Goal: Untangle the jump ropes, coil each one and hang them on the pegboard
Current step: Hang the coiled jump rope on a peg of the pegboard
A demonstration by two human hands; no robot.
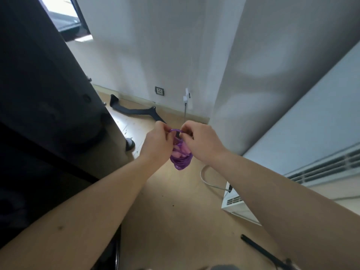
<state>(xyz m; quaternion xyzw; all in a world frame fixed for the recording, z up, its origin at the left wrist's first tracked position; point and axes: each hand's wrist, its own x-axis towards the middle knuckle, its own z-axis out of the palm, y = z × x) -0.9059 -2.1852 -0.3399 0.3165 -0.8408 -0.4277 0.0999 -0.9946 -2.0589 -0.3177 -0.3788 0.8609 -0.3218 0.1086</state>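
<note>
Head view shows the left hand (158,142) and right hand (202,142) side by side, equally near, each pinching the top loop of the purple jump rope (181,159). Its coiled bundle hangs lengthwise below their fingertips, above the floor (175,211).

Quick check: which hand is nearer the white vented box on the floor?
Right. The right hand is up and left of the white vented box; the left hand is farther left, across the purple coiled jump rope both pinch.
</note>
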